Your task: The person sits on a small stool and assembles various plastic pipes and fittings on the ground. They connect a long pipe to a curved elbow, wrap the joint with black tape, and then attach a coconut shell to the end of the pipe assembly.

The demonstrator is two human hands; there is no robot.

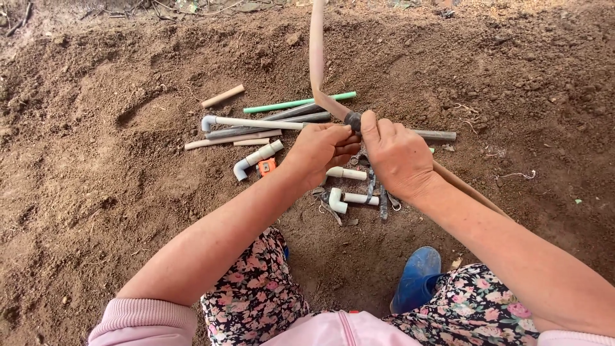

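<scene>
Tan hose [316, 64] meets a dark fitting [353, 120] above the dirt, over scattered pipe pieces [256, 122]. Left hand [322, 148] pinches the fitting; right hand [397, 156] clenches the hose. Best keep both parts aligned and twist steadily.

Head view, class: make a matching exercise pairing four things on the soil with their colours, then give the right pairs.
Things:
1. thin rod
2. boot
3. small tool
4. elbow pipe

Colours:
A. blue
B. white
C. green
D. orange

Pairs: 1-C, 2-A, 3-D, 4-B
</scene>
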